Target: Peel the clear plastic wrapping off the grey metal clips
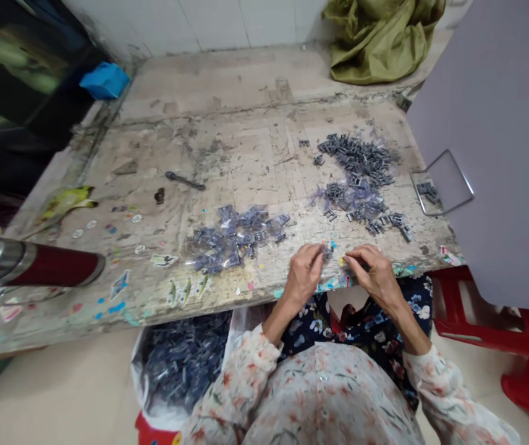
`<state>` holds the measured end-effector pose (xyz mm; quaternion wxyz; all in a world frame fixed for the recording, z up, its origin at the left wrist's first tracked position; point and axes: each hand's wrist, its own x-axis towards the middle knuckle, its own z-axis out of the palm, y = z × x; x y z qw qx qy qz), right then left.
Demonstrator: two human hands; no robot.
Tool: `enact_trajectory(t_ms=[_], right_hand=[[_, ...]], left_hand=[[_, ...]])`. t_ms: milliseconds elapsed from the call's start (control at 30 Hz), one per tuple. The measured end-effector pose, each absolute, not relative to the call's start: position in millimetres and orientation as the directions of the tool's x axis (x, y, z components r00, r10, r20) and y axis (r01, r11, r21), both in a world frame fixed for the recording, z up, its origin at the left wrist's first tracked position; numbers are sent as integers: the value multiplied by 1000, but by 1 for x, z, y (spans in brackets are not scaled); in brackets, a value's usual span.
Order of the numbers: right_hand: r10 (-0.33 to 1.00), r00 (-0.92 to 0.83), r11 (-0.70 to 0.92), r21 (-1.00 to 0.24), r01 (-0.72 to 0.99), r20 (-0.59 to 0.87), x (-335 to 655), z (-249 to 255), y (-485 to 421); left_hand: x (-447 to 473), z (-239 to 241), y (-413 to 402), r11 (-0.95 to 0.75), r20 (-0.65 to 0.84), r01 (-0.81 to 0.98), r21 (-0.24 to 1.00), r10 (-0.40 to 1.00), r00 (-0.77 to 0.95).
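My left hand and my right hand hover close together over the near edge of a worn wooden board. Both have their fingers pinched. Between the fingertips of my left hand sits a small grey part in clear film. What my right hand pinches is too small to make out. A pile of small grey parts in clear plastic bags lies just left of my hands. A larger pile of bare dark grey parts lies beyond, to the right.
A red and silver flask lies at the left edge. A dark metal tool lies mid-board. A white bag of grey parts sits under the board. A grey panel with a wire loop stands right, above red stools. Green cloth lies at the back.
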<state>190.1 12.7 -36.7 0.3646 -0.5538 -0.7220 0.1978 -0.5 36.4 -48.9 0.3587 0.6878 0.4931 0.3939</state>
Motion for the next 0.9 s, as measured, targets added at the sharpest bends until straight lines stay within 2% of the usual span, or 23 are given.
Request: enact_trajectory(t_ms=[67,133,233,333,467,567,733,833,900], right_hand=[[945,-132,308,-682,663,299,187,-34,32],[946,-119,300,-669,680,303,180,-35,54],[944,-69,259,-595,761,323,163,-39,85],[954,-17,164,-475,864,298,146,-40,106],[973,-3,100,-407,908,231,139,-41,111],[957,-8,147,-456,878,292,147,-47,99],[918,28,233,-594,770,396,166,-56,61],[925,100,205,-701,683,368,174,-57,37],[939,171,141,-786,601,299,177,-57,25]], left_hand=[[-19,-44,51,-94,61,397,913,994,95],[-36,-40,63,-40,38,469,882,999,16],[-49,-34,69,-127,190,664,737,981,-23],[-45,-30,63,-178,331,770,613,943,-45],[-28,-27,61,-216,373,756,617,927,-40],[-12,-26,77,-236,318,735,635,948,30],[14,-30,126,-169,214,809,564,975,55],[22,-35,146,-137,161,824,550,985,56],[22,-35,149,-131,170,792,596,985,35]])
